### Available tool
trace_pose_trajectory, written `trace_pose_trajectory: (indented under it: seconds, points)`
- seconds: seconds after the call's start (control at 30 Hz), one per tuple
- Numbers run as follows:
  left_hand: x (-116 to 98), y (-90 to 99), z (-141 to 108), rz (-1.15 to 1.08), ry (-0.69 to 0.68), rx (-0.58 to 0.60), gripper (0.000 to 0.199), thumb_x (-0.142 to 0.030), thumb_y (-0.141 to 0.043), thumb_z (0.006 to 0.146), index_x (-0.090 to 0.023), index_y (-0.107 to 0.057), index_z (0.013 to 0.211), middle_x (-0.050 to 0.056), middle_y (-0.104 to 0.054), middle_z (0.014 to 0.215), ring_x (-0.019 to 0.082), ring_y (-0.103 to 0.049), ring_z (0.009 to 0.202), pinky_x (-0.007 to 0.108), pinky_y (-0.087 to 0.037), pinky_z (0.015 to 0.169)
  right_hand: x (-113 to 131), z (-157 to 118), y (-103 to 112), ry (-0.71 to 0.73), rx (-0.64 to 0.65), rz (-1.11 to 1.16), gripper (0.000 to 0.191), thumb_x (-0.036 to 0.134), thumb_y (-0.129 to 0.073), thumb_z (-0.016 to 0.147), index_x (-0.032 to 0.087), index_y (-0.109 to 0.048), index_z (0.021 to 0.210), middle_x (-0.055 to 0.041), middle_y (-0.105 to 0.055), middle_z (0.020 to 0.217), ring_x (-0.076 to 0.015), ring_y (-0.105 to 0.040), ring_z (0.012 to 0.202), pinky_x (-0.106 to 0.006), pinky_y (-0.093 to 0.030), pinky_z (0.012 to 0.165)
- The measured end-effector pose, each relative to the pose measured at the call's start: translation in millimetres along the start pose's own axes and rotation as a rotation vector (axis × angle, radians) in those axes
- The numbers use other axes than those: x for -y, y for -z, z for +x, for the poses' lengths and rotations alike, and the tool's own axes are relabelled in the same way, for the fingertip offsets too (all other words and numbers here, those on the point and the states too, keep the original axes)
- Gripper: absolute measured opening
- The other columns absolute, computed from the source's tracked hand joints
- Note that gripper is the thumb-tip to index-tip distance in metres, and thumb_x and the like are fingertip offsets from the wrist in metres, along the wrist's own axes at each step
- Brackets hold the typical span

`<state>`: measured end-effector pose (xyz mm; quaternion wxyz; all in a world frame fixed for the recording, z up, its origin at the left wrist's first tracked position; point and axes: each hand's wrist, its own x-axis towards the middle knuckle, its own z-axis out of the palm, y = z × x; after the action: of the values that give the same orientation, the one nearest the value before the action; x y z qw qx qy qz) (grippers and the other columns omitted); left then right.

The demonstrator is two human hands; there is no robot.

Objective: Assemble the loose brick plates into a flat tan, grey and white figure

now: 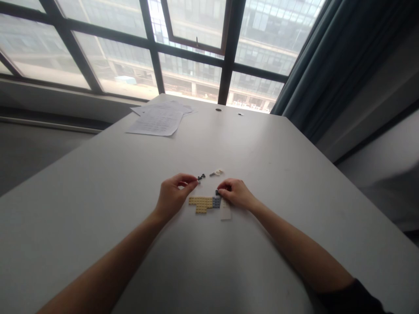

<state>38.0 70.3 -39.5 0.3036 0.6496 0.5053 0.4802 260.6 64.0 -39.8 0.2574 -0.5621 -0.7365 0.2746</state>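
Observation:
My left hand (175,192) is closed in a pinch, with a small light grey building-brick piece (198,182) at its fingertips. Just beyond those fingertips are small black pieces (201,176); whether the fingers touch them I cannot tell. My right hand (237,192) pinches a small dark brick (217,192) between thumb and fingers. Between and below the hands lies a flat studded tan plate (201,202), with a blue-grey plate (216,202) against its right end. A white flat piece (225,211) lies under the right fingers, its upper part partly covered.
Farther off, past the fingertips, is a little group of white and grey pieces (216,173). Printed papers (157,120) lie at the far left of the white table (131,161). Two round holes sit near the far edge. Beyond are windows and a dark curtain (314,74).

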Motion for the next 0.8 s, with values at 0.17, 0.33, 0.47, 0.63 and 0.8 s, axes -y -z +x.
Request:
trace_pose_trajectory:
  seconds: [0.17, 0.33, 0.47, 0.63, 0.8]
  points:
    - [7, 6.5, 5, 0.019, 0.026, -0.047, 0.021, -0.037, -0.069, 0.071, -0.018, -0.071, 0.08, 0.002, -0.071, 0.076, 0.014, -0.061, 0.065, 0.024, -0.05, 0.063, 0, 0, -3, 0.03, -0.004, -0.027, 0.011, 0.018, -0.064, 0.075, 0.019, -0.074, 0.08, -0.0008, -0.068, 0.075, -0.0112, -0.056, 0.066, -0.022, -0.041, 0.064]
    - [8, 9.0, 8, 0.03, 0.058, -0.066, 0.025, -0.04, -0.068, 0.069, -0.018, -0.071, 0.08, 0.003, -0.071, 0.076, 0.015, -0.061, 0.065, 0.025, -0.05, 0.062, -3, -1, -4, 0.053, 0.0, -0.031, 0.012, 0.017, -0.064, 0.074, 0.019, -0.074, 0.081, -0.0004, -0.066, 0.075, -0.0108, -0.055, 0.066, -0.022, -0.041, 0.064]
    - [10, 8.8, 8, 0.032, 0.06, -0.068, 0.026, -0.042, -0.068, 0.069, -0.018, -0.071, 0.08, 0.003, -0.071, 0.076, 0.015, -0.061, 0.064, 0.026, -0.049, 0.062, -3, -2, -5, 0.067, -0.004, -0.029, 0.013, 0.016, -0.063, 0.075, 0.019, -0.074, 0.081, -0.0003, -0.065, 0.075, -0.0107, -0.055, 0.066, -0.022, -0.041, 0.065]
    - [12, 10.3, 9, 0.031, 0.07, -0.078, 0.026, -0.042, -0.068, 0.069, -0.018, -0.071, 0.08, 0.003, -0.071, 0.076, 0.015, -0.06, 0.064, 0.025, -0.049, 0.062, -3, -3, -4, 0.052, -0.023, -0.006, 0.014, 0.017, -0.064, 0.075, 0.019, -0.073, 0.086, -0.0003, -0.064, 0.078, -0.0103, -0.054, 0.066, -0.023, -0.042, 0.066]
    - [18, 11.4, 11, 0.127, 0.054, -0.096, 0.028, -0.042, -0.063, 0.074, -0.018, -0.071, 0.086, 0.004, -0.07, 0.082, 0.017, -0.061, 0.068, 0.028, -0.05, 0.065, -6, 7, 1, 0.026, -0.114, -0.02, 0.017, 0.018, -0.064, 0.078, 0.018, -0.07, 0.093, -0.0014, -0.065, 0.083, -0.0116, -0.056, 0.07, -0.025, -0.044, 0.072]
